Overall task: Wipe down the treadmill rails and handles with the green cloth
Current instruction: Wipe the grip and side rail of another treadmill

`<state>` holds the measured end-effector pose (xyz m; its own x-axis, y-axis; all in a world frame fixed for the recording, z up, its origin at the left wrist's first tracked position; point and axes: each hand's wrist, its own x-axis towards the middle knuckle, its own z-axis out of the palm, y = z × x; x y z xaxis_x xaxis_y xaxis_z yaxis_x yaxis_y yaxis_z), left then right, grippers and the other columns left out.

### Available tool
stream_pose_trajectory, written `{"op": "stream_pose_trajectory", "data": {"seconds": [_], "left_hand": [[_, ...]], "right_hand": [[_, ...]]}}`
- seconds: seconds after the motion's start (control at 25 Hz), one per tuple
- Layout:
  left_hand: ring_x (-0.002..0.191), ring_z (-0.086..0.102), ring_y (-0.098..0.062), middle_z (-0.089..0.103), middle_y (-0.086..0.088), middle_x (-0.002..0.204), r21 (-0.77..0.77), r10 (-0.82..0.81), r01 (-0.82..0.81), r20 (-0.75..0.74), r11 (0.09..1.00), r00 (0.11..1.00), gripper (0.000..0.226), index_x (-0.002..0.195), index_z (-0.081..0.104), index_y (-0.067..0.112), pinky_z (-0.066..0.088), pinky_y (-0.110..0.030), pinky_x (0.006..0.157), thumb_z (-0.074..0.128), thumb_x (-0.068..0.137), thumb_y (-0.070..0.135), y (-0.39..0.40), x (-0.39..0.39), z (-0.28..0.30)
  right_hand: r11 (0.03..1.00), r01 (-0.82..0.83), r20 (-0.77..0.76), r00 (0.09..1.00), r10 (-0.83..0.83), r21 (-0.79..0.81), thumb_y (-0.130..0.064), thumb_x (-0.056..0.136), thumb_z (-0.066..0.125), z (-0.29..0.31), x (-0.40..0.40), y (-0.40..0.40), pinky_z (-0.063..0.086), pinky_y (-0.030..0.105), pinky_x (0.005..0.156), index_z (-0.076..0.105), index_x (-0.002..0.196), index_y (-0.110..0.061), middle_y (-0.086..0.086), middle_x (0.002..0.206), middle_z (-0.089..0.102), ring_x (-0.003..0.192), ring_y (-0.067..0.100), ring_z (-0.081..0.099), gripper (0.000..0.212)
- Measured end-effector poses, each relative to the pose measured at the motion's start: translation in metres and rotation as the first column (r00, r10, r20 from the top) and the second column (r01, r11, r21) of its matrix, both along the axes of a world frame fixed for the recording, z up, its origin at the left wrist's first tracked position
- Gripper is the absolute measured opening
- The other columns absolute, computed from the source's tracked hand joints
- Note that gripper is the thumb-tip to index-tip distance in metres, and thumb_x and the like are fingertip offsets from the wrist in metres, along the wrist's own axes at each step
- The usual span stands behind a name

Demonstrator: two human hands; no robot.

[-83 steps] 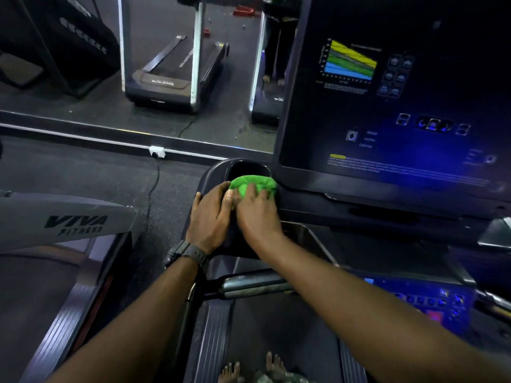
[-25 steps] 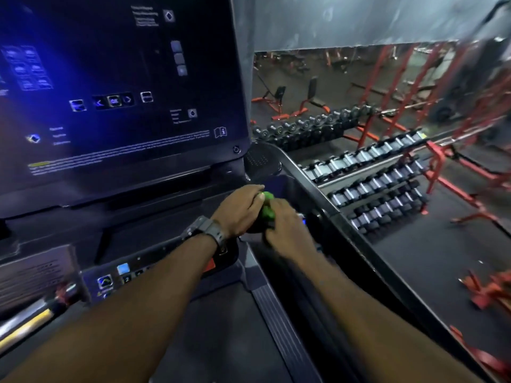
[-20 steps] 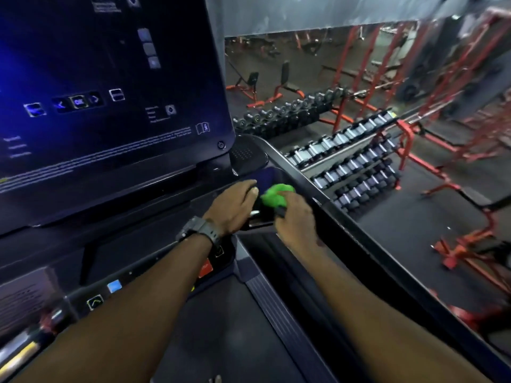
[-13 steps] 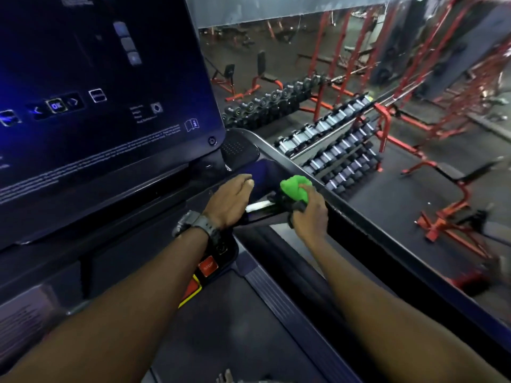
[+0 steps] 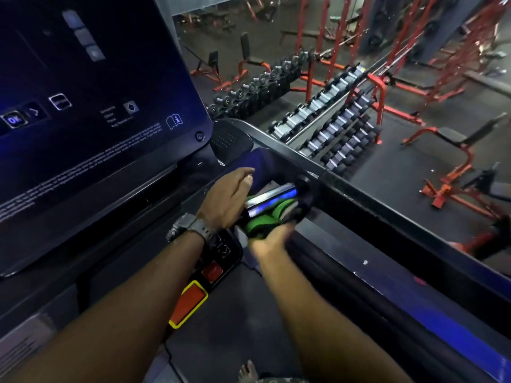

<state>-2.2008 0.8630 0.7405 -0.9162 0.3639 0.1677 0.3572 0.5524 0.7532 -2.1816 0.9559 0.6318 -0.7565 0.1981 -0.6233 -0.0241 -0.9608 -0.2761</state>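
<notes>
Green cloth (image 5: 262,221) is bunched up under the short shiny handle bar (image 5: 272,199) on the right side of the treadmill, between the console and the right side rail (image 5: 387,217). The right hand (image 5: 272,240) grips the cloth from below, with its fingers curled into the folds, and presses it against the underside of the bar; the hand is a little blurred, so I cannot tell how far the fingers go around the bar itself. The left hand (image 5: 226,200) rests on the inner end of the same bar, just beside the cloth. Its fingers look relaxed and mostly straight, and I think it steadies rather than clamps.

I judge the cloth to be soft, light and easy to fold, so it will take the round shape of the bar if it is wrapped around it. The bar looks smooth and probably slippery, so the cloth needs pressure from the palm, and it is better to hold it by the thick middle than by a loose corner, which may slide out.

Further out there is the dark console screen (image 5: 96,106) at the left, a red stop button (image 5: 190,302) below the left wrist, and dumbbell racks (image 5: 331,120) on the gym floor beyond the rail
</notes>
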Motion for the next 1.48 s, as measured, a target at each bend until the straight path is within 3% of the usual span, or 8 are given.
{"op": "stream_pose_trajectory", "data": {"seconds": [0.28,0.48,0.68,0.88,1.08,1.2,1.32,1.48], "left_hand": [[0.114,0.060,-0.023,0.069,-0.006,0.119,-0.146,-0.026,0.022,-0.026,0.989,0.999,0.062,0.128,0.057,0.017,0.044,-0.045,0.099,0.023,0.090,0.053,0.000,-0.002,-0.003],[0.116,0.060,-0.019,0.068,-0.003,0.122,-0.096,-0.016,0.016,0.004,0.995,1.000,0.062,0.127,0.058,0.018,0.044,-0.041,0.102,0.025,0.089,0.054,-0.001,-0.004,-0.004],[0.114,0.060,-0.020,0.069,-0.006,0.120,-0.044,-0.007,0.007,-0.011,0.999,1.000,0.047,0.124,0.061,0.013,0.043,-0.038,0.100,0.034,0.096,0.038,0.000,-0.004,-0.001],[0.115,0.060,-0.018,0.067,-0.004,0.122,-0.020,-0.001,0.001,-0.035,1.000,0.999,0.047,0.123,0.063,0.010,0.042,-0.035,0.102,0.034,0.097,0.038,-0.001,-0.002,-0.001],[0.115,0.059,-0.018,0.067,-0.004,0.122,-0.028,0.013,-0.013,-0.030,1.000,0.999,0.048,0.123,0.063,0.011,0.042,-0.034,0.101,0.034,0.096,0.039,0.001,-0.001,0.001],[0.116,0.058,-0.018,0.066,-0.004,0.124,-0.066,0.005,-0.007,-0.037,0.998,0.999,0.050,0.124,0.062,0.012,0.041,-0.032,0.101,0.035,0.095,0.042,0.002,-0.002,0.001],[0.114,0.059,-0.020,0.067,-0.005,0.122,-0.078,0.029,-0.030,-0.016,0.997,0.999,0.050,0.123,0.062,0.013,0.042,-0.032,0.097,0.033,0.094,0.043,0.001,-0.003,0.000],[0.105,0.060,-0.027,0.067,-0.010,0.112,-0.112,0.184,-0.184,-0.012,0.976,0.983,0.049,0.113,0.063,0.010,0.044,-0.036,0.090,0.034,0.092,0.043,0.000,-0.005,-0.001]], "right_hand": [[0.991,0.115,-0.306,0.943,-0.129,-0.063,-0.062,0.091,0.031,0.024,-0.008,0.032,0.051,0.042,0.094,0.052,0.139,-0.014,0.015,0.141,0.053,0.108,0.031,0.064,0.071],[0.994,-0.107,-0.177,0.979,0.101,-0.027,-0.061,0.088,0.030,0.016,0.023,-0.007,0.042,0.049,0.106,0.066,0.121,-0.014,0.017,0.126,0.064,0.113,0.036,0.060,0.068],[0.990,0.124,-0.221,0.966,-0.136,-0.066,-0.056,0.098,0.025,0.034,-0.010,0.035,0.051,0.037,0.080,0.065,0.112,-0.015,0.008,0.097,0.076,0.098,0.029,0.065,0.059],[0.978,-0.204,-0.132,0.969,0.207,0.036,-0.059,0.084,0.052,0.018,0.046,-0.001,0.048,0.047,0.101,0.065,0.125,-0.012,0.018,0.124,0.066,0.117,0.036,0.061,0.064],[0.995,0.010,-0.120,0.993,0.002,0.097,-0.042,0.095,0.046,0.044,0.001,0.038,0.054,0.036,0.077,0.079,0.082,-0.013,0.011,0.088,0.075,0.074,0.024,0.072,0.046],[0.930,-0.165,0.117,0.984,0.133,0.329,-0.044,0.074,0.071,0.031,0.021,-0.005,0.057,0.038,0.072,0.069,0.114,-0.011,0.013,0.103,0.072,0.081,0.025,0.069,0.052],[0.548,-0.147,0.157,0.987,0.029,0.823,-0.037,0.075,0.077,0.029,0.049,-0.013,0.049,0.039,0.100,0.041,0.142,-0.026,0.005,0.136,0.056,0.119,0.017,0.056,0.077],[-0.693,-0.082,0.243,0.960,0.137,0.717,-0.054,0.079,0.052,0.052,-0.001,0.070,0.031,0.046,0.110,0.059,0.120,-0.017,0.011,0.122,0.061,0.120,0.031,0.053,0.056]]}}
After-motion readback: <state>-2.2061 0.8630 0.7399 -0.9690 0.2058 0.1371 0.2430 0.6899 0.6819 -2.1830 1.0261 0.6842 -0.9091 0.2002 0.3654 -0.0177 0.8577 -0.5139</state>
